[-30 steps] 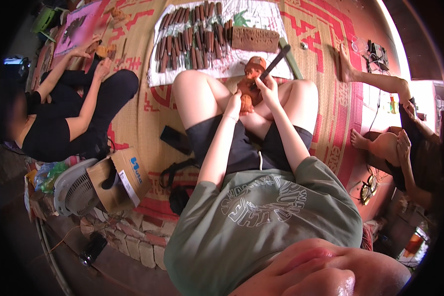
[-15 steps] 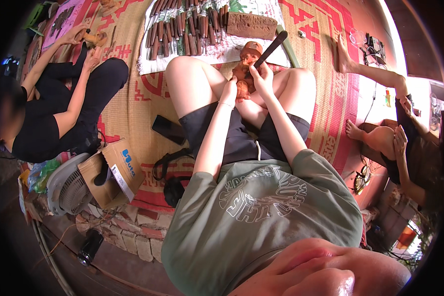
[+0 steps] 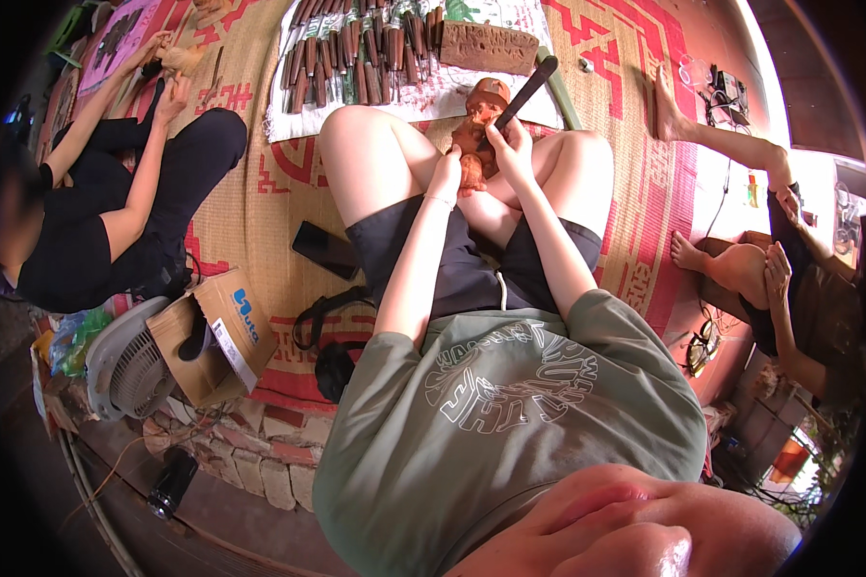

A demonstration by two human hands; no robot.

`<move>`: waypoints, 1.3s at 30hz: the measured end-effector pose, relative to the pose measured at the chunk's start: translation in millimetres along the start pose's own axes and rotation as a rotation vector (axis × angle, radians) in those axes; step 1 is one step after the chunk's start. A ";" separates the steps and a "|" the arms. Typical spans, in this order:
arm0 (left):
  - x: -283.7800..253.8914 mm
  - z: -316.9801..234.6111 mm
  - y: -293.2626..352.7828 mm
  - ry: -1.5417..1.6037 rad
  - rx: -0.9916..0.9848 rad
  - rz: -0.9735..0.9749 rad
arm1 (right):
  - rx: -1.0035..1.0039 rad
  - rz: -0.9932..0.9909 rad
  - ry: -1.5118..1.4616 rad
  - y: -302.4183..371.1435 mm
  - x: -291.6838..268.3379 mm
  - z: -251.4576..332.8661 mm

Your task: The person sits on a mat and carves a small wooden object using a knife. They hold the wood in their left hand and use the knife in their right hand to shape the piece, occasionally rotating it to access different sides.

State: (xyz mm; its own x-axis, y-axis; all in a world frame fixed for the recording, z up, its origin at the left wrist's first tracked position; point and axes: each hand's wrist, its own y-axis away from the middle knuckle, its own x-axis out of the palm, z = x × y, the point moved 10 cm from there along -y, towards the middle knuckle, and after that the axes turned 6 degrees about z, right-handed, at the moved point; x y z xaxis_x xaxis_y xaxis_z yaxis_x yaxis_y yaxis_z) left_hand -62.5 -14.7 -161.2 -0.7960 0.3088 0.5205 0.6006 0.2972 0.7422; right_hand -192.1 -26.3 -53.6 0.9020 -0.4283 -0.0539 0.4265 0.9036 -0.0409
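Between my raised knees is a reddish-brown carved wooden figurine (image 3: 489,94), its rounded top pointing away from me. My left hand (image 3: 446,173) is closed round its lower left side. In my right hand (image 3: 514,146) is a long dark-handled carving tool (image 3: 533,87), slanting up to the right. The tool's working tip is hidden behind my fingers and the figurine, so I cannot tell whether it touches the wood. Beyond, rows of wooden-handled carving tools (image 3: 361,60) lie on a white cloth (image 3: 419,115).
A brown wooden block (image 3: 489,48) lies beside the tools. On the mat (image 3: 260,226) at left are a black phone (image 3: 325,250), an open cardboard box (image 3: 236,332) and a grey fan (image 3: 130,361). A co-worker (image 3: 115,221) handles a pale carving at left; another person's legs (image 3: 731,144) extend at right.
My hands, the figurine and the tool keep nearly the same pose, with the whole view shifting slightly. At left, the co-worker's hands and pale carving have moved a little.
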 end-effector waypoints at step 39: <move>8.9 -4.4 5.9 -0.076 -0.061 0.016 | -0.087 -0.089 -0.143 2.8 -12.8 24.0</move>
State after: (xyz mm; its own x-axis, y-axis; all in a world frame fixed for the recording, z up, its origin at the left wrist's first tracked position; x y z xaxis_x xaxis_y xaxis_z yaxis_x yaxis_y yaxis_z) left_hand -66.4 -14.2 -150.3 -0.7771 0.3815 0.5005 0.6056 0.2369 0.7597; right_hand -200.9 -17.9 -29.0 0.8637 -0.4949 0.0957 0.5037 0.8547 -0.1258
